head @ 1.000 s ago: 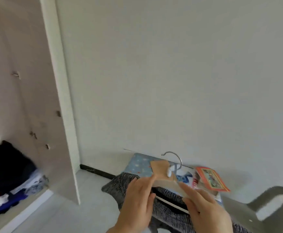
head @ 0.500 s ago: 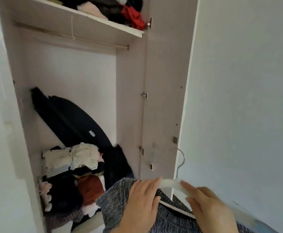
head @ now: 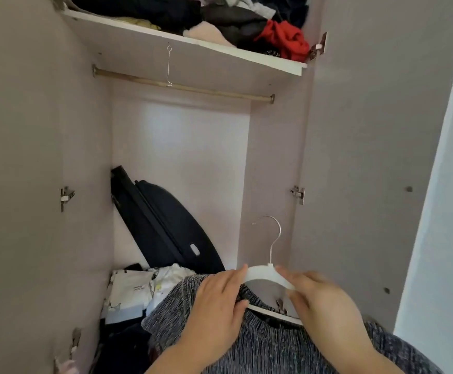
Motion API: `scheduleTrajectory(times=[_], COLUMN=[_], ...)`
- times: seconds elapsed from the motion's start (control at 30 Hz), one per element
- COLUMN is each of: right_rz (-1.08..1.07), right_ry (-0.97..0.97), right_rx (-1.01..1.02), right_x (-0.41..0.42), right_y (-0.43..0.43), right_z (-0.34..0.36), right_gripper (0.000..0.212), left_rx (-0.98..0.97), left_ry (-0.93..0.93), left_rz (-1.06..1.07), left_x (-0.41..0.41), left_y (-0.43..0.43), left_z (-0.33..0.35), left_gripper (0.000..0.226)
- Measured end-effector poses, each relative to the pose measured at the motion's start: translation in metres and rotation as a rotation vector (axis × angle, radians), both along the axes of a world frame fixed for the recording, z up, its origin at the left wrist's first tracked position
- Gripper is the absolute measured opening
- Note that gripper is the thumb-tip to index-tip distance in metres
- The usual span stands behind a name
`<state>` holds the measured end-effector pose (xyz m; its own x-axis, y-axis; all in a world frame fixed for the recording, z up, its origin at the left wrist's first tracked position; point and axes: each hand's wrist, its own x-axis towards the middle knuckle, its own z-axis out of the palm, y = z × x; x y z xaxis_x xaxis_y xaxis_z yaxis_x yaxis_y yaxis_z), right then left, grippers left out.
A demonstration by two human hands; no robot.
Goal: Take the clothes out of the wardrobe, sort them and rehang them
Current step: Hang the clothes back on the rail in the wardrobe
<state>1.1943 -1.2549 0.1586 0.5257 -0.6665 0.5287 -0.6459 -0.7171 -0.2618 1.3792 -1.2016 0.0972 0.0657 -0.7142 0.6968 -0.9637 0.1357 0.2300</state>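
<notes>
At the lower left of the frame, the open pale wardrobe (head: 179, 157) holds a loose pile of white printed clothes (head: 136, 287) on its floor, with a black zipped case (head: 163, 225) leaning on the back panel above them. Across the top, the white upper shelf (head: 193, 45) is stuffed with dark clothes and a crumpled red garment (head: 284, 40). Under it the bare brass-coloured hanging rail (head: 182, 87) runs left to right. Low in the centre, the left hand (head: 214, 311) grips the left shoulder of a white plastic hanger with a metal hook (head: 263, 273), which carries a grey-and-black speckled knit top (head: 268, 344). The right hand (head: 325, 306) pinches its right shoulder. The rail lies well above and left of the hook, roughly parallel to the hanger, so I judge a lift up and leftward comes next, the left hand nearer.
</notes>
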Motion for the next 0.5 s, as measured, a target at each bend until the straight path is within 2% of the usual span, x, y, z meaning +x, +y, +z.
scheduleTrajectory(times=[0.23, 0.5], right_rz=[0.044, -0.012], right_ry=[-0.009, -0.051], right_rx=[-0.073, -0.219], right_x=[0.058, 0.159], right_y=[-0.117, -0.252], right_z=[0.054, 0.111], right_gripper=[0.045, 0.043], left_rx=[-0.048, -0.006], left_ry=[-0.033, -0.138], left_rz=[0.026, -0.035], left_x=[0.059, 0.168], left_y=[-0.117, -0.269], left_z=[0.054, 0.12], left_gripper=[0.059, 0.065])
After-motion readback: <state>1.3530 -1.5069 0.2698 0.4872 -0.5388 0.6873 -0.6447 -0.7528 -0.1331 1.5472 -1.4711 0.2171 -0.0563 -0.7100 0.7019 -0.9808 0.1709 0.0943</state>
